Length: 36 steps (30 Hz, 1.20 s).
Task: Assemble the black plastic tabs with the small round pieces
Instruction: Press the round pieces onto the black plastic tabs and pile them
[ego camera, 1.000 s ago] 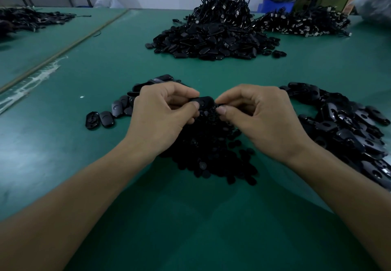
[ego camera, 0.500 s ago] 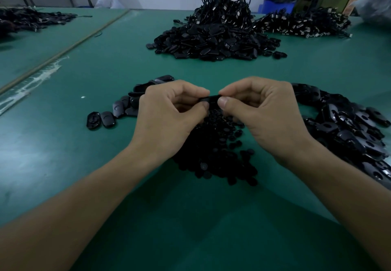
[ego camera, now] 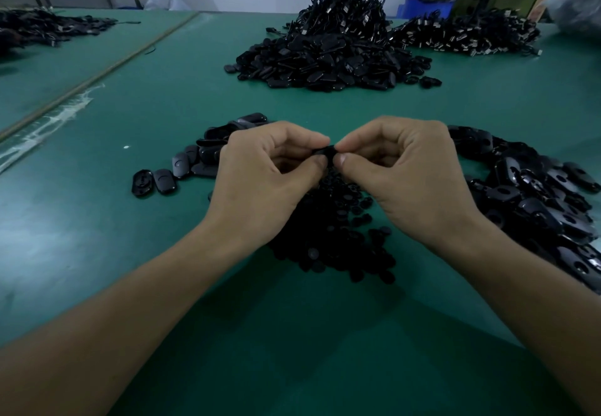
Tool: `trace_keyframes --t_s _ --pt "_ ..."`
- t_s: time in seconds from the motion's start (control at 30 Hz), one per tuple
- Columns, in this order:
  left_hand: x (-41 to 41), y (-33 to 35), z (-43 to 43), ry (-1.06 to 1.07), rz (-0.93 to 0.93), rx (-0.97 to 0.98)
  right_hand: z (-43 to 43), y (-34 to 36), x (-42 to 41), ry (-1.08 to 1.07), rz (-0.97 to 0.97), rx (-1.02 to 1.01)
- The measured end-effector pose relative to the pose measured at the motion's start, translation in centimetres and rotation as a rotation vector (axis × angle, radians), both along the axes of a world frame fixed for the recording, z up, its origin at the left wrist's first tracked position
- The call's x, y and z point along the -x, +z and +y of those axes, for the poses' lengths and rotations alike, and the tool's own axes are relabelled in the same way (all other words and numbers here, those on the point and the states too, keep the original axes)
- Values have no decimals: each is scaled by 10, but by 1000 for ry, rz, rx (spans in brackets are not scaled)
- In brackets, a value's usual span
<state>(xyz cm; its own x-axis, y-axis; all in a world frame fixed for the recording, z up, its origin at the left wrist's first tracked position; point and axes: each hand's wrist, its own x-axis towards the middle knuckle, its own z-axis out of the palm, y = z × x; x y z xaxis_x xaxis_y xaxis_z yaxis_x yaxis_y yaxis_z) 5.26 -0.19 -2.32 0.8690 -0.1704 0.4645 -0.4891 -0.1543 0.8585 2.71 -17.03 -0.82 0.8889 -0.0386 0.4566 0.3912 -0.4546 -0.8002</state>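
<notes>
One black plastic tab (ego camera: 326, 151) is pinched between both hands above the table's middle; only a sliver of it shows between the fingertips. My left hand (ego camera: 260, 178) holds its left end with thumb and curled fingers. My right hand (ego camera: 400, 175) pinches its right end. Whether a round piece sits in the tab is hidden. Under the hands lies a heap of small round black pieces (ego camera: 338, 240). A pile of black tabs with holes (ego camera: 533, 198) spreads to the right. Several black tabs (ego camera: 182, 168) lie in a row at the left.
The green table (ego camera: 130, 285) carries a large heap of black tabs (ego camera: 325, 61) at the back, topped with black cables (ego camera: 344, 9). More cables (ego camera: 465, 35) lie back right, another dark pile (ego camera: 39, 29) back left. A blue bin (ego camera: 426, 3) stands behind.
Both hands have lifted slightly away from me and drawn closer, fingertips meeting over the tab, so less of it shows than a second ago.
</notes>
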Motion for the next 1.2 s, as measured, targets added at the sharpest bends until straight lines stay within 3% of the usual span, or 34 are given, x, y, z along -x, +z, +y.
trace_keyframes --t_s 0.4,0.7,0.93,1.1,1.2 --pt "4 2 -1 6 -18 -45 2 -2 1 2 21 -5" --pt "4 -4 0 45 -142 -215 7 -6 5 -41 -7 158" --pt "0 -4 5 116 -266 -375 8 -2 8 72 15 260" --pt "0 -3 5 82 -184 -327 2 -4 4 74 32 221" --pt "-1 1 5 22 -28 -213 -2 -5 0 20 4 220"
